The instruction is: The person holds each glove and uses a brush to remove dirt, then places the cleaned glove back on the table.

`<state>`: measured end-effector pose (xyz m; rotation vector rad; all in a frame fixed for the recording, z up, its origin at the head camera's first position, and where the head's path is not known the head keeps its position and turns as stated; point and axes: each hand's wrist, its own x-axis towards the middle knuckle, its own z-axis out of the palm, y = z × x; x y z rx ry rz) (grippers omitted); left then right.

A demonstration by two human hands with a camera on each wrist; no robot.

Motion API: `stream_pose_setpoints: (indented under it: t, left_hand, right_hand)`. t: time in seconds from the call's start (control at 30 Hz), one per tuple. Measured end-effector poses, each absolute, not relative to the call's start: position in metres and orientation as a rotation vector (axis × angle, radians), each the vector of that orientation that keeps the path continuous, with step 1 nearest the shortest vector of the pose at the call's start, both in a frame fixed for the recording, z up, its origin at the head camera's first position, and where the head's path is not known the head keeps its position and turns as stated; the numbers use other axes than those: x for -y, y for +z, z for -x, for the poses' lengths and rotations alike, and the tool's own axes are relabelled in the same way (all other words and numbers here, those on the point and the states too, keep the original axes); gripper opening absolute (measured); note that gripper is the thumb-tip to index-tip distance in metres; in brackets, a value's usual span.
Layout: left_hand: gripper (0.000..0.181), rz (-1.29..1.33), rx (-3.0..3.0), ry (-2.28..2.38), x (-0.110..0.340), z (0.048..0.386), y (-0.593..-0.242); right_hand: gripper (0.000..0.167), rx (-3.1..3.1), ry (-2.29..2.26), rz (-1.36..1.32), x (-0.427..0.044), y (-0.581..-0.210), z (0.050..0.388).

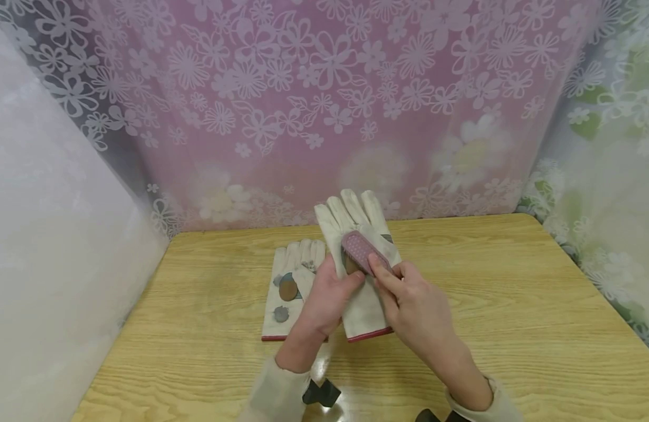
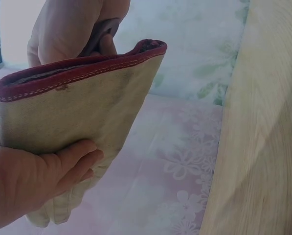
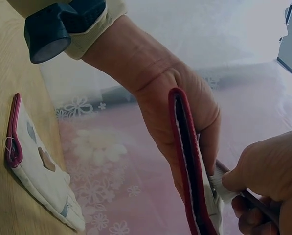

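A cream work glove [image 1: 364, 305] with a red-trimmed cuff is held up off the table, its fingers pointing away. My left hand [image 1: 327, 296] grips it from the left side, thumb on the front face and fingers behind, as the left wrist view shows on the glove [image 2: 101, 103]. In my right hand [image 1: 416, 305] is a pinkish-purple brush [image 1: 364, 251], index finger laid along its back. The white bristles [image 3: 223, 188] face the glove and appear to touch it. Grey and brown patches on the glove are partly hidden by the brush and left thumb.
A second cream glove [image 1: 272, 308] lies flat on the wooden table [image 1: 208, 351], left of the held one, with grey, blue and brown patches. A flowered pink curtain [image 1: 303, 117] hangs behind the table, and pale sheets hang at both sides.
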<state>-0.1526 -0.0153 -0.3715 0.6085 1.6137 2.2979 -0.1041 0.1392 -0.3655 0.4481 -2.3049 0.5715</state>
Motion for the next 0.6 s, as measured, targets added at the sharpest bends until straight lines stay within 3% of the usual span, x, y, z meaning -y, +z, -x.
stream_pose_setpoints:
  t: [0.23, 0.47, 0.6]
  left_hand:
    - [0.048, -0.609, -1.699, 2.251, 0.014, 0.152, -0.371]
    - [0.049, -0.475, -1.529, 2.298, 0.024, 0.157, -0.368]
    - [0.047, -0.481, -1.516, 2.300, 0.027, 0.158, -0.365]
  right_hand:
    - [0.042, 2.306, 0.588, -0.423, -0.137, -0.367, 0.106]
    - [0.044, 2.348, 1.059, -0.449, -0.150, -0.356, 0.106]
    - [0.047, 2.310, 1.094, -0.464, -0.157, -0.351, 0.103]
